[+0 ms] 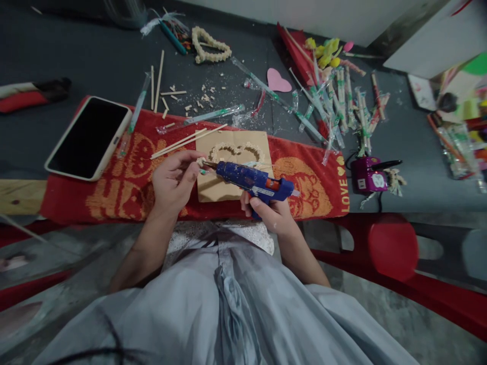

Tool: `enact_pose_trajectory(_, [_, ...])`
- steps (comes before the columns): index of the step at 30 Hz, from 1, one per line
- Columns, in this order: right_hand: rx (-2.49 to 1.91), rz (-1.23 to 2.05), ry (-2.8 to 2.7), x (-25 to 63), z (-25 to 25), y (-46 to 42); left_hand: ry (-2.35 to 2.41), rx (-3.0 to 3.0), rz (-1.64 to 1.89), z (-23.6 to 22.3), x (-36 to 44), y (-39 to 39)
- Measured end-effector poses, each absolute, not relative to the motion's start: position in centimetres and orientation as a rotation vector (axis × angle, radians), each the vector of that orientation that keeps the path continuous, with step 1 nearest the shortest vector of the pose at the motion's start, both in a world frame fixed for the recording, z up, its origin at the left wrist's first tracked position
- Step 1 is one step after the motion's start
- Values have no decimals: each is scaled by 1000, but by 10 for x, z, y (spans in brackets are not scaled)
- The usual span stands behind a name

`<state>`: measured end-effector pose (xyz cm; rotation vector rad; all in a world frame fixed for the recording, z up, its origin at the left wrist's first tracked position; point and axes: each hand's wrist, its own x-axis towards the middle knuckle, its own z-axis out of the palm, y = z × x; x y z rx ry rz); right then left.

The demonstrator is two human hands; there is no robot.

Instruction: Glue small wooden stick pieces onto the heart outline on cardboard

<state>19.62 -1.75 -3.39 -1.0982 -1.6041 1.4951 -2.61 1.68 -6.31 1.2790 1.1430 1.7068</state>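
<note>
My right hand (272,213) grips a blue hot glue gun (243,177) by its handle, nozzle pointing left. In the pinched fingertips of my left hand (175,180) is a small cream-coloured piece (200,162), touching or very close to the nozzle; its exact shape is too small to tell. Below and behind the gun lies a tan sheet of card (211,190) bearing a heart-shaped outline (224,147) of small pale pieces, partly covered by the gun. Two thin wooden sticks (186,142) rest at the card's upper left edge.
A red towel (125,197) lies under the card, with a phone (89,137) on its left. Behind are cut stick bits (203,96), a bumpy heart frame (209,48), a pink paper heart (279,80) and wrapped sticks (340,96). A purple device (367,175) stands right.
</note>
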Motion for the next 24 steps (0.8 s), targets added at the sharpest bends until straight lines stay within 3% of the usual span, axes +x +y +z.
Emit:
enact_pose_trajectory(17, [-1129,1510,-1502,200,-28,-19,1074,1227,1673,-57,-23,18])
enact_pose_trajectory(24, [-1260,1285,-1352,228,-21,-12,1042,1093,1681,-58,-24,22])
